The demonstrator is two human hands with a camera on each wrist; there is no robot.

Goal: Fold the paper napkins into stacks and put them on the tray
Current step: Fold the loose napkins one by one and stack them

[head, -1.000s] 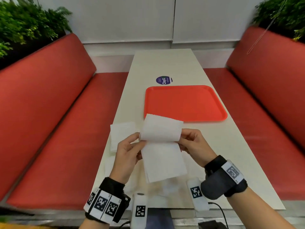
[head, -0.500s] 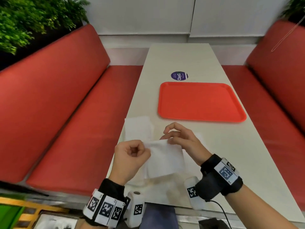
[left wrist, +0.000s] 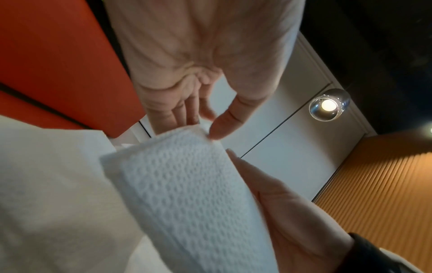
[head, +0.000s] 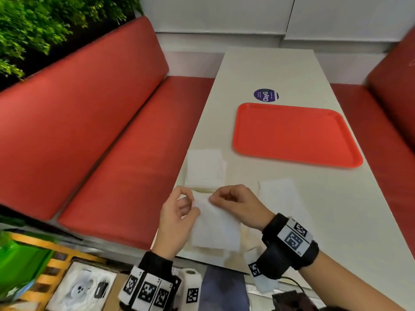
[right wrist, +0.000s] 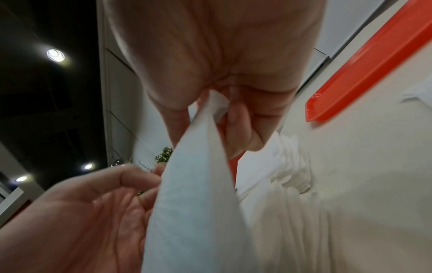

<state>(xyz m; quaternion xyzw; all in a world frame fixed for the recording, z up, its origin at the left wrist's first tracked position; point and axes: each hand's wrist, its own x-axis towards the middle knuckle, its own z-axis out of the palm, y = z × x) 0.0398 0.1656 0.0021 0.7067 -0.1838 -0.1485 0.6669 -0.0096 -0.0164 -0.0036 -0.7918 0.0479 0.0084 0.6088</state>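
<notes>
Head view: both hands hold one folded paper napkin [head: 215, 225] above the near edge of the table [head: 336, 221]; the left hand [head: 177, 223] has its fingers curled at the napkin's left side, and the right hand [head: 238, 205] pinches the napkin's far edge. A stack of napkins [head: 205, 168] lies flat along the table's left edge, just beyond the hands, and a single sheet [head: 280, 196] lies flat to the right of the right hand. The red tray [head: 294, 133] sits further up the table, toward its right edge, with nothing visible on it; a round sticker [head: 266, 95] lies just beyond the tray. Left wrist view: the embossed napkin [left wrist: 187, 194] rises toward the left thumb [left wrist: 233, 120] and fingers [left wrist: 177, 112], which close on its upper corner, while the right hand [left wrist: 287, 203] supports the sheet along its right side. Right wrist view: the right thumb and fingers [right wrist: 236, 118] are clamped on the napkin's [right wrist: 198, 184] top corner, the left hand [right wrist: 81, 212] closes on its left edge, and the stack [right wrist: 287, 166] is seen edge-on on the table with the tray's rim [right wrist: 364, 68] beyond it. Judged progress: early; one napkin appears mid-fold, whether the stacked sheets are folded cannot be told, and no napkin has yet reached the tray, so the folding of this sheet, any further sheets and all transfer to the tray remain.
</notes>
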